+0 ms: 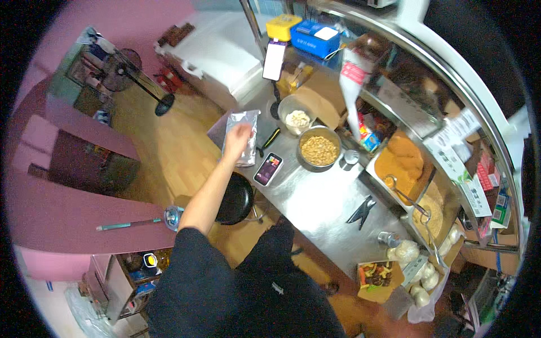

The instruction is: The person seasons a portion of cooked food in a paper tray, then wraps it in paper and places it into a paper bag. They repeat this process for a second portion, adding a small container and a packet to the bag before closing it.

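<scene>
My left hand reaches forward over a flat silvery plastic bag at the left edge of the steel counter. Its fingers are blurred and partly hidden, so I cannot tell whether they grip the bag or only touch it. My right hand is out of view. Just right of the bag lies a yellow-and-black handled tool. A smartphone with a lit screen rests nearer to me. Farther along stand a clear bowl of pale pieces and a metal bowl of golden-brown bits.
Black tongs and a metal shaker stand or lie on the counter. Along the right side are tubs of orange powder and tan powder. A cardboard food box sits at the near end. A black round stool is below my forearm.
</scene>
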### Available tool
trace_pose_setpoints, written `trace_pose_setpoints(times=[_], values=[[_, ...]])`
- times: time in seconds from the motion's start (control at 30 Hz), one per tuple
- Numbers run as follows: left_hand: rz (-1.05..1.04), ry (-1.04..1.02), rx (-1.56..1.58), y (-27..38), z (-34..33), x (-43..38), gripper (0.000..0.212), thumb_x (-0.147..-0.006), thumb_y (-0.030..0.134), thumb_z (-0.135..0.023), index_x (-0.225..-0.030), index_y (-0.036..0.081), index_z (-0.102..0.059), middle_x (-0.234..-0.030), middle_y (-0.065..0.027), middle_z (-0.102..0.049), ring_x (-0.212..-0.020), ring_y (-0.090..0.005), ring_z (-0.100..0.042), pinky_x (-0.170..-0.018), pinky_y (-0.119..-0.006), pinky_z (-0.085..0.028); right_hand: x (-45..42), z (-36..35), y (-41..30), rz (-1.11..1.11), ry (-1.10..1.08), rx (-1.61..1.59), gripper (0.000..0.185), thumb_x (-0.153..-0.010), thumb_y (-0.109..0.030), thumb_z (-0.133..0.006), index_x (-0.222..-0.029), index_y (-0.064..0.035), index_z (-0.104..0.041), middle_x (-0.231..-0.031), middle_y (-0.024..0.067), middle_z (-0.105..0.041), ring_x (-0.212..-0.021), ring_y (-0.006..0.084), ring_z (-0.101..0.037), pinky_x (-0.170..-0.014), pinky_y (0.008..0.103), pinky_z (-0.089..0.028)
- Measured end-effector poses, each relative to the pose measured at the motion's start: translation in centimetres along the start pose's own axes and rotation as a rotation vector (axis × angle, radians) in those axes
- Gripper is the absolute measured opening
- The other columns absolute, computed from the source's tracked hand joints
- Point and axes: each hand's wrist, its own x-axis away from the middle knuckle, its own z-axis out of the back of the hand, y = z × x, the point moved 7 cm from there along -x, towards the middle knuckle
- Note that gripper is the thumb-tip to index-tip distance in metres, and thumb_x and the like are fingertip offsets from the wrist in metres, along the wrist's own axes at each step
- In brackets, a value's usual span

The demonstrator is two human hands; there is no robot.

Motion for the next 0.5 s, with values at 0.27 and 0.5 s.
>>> trace_pose_setpoints(times=[0.27, 0.5], values=[[-0.244, -0.012, 0.162, 2.7, 3.0, -33.7, 0.044, -0.104, 0.025, -0.074, -0.138, -0.001, -0.064, -0.120, -0.0099, -0.075, -0.105, -0.0158, -0.070, -0.093, -0.029, -0.057, 12.4, -20.8, -21.1, -0.175, -0.105, -0.095, 0.031, -0.111, -0.024, -0.059, -0.089, -0.0031, -0.064, -0.079, 0.0147, -0.062, -0.070, 0.0280, -0.056, -0.072, 0.0447, -0.048], [-0.114, -0.038, 0.401, 1.6, 3.1, -45.7, 0.057, -0.100, 0.028, -0.079, -0.143, -0.005, -0.060, -0.135, -0.0225, -0.069, -0.123, -0.0266, -0.068, -0.105, -0.037, -0.055, 15.5, -24.4, -31.6, -0.178, -0.117, -0.214, 0.033, -0.112, -0.023, -0.058, -0.086, -0.0037, -0.062, -0.078, 0.0140, -0.060, -0.068, 0.0269, -0.053, -0.070, 0.0444, -0.046]])
